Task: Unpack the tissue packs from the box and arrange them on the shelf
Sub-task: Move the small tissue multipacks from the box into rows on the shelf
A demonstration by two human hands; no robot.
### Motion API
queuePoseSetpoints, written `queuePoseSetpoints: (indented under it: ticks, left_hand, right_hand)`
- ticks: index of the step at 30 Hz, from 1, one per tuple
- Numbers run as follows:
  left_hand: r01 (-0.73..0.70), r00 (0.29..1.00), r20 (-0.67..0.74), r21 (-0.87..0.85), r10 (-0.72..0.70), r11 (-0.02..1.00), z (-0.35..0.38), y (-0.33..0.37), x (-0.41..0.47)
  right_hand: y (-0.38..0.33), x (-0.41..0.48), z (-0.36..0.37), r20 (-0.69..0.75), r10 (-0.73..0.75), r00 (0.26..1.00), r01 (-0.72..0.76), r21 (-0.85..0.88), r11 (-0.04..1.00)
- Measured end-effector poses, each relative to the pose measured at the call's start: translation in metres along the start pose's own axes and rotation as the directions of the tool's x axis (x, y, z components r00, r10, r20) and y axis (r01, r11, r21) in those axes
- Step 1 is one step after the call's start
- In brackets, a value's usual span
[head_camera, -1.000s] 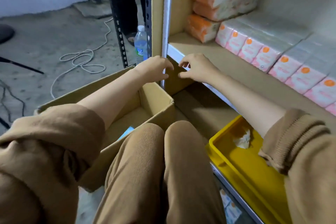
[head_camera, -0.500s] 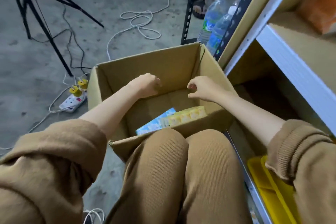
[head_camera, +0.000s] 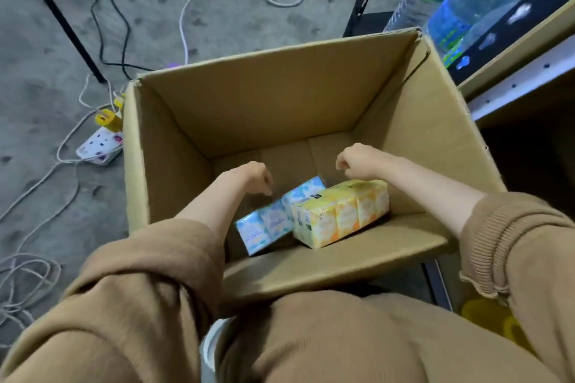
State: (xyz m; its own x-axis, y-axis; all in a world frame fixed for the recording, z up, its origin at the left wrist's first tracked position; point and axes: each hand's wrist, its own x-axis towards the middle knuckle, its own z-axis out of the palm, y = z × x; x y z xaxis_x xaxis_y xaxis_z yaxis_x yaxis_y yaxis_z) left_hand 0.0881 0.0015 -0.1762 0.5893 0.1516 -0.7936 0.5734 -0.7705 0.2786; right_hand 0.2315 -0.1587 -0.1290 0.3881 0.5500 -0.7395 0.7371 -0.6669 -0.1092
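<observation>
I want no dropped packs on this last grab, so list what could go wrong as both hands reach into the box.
1. The blue pack lies partly under the yellow pack; lifting the blue one first may tip the yellow one.
2. Neither the left hand nor the right hand grips anything yet; the box is deep, so a one-handed grab could slip.
</observation>
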Motion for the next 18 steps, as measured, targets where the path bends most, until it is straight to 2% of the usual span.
queuePoseSetpoints:
  ticks: [6,9,13,18]
  left_hand:
    - [0.077,0.98,0.192,-0.092,-0.059,0.993,0.036,-0.011,0.032]
    - [0.141,0.961,0.258,-0.163,-0.095,0.976,0.048,-0.017,0.037]
    - [0.203,0.947,0.299,-0.261,-0.121,0.944,0.054,-0.023,0.041]
    - [0.204,0.947,0.31,-0.374,-0.085,0.905,0.062,-0.031,0.043]
  right_hand:
    - [0.004,0.041,0.02,0.156,-0.013,0.988,0.0,0.085,0.996]
    - [0.005,0.053,0.026,0.249,-0.023,0.968,0.006,0.071,0.997]
    - [0.01,0.062,0.033,0.439,-0.001,0.898,0.005,-0.008,1.0]
    - [0.011,0.064,0.034,0.509,-0.01,0.861,0.053,-0.07,0.996]
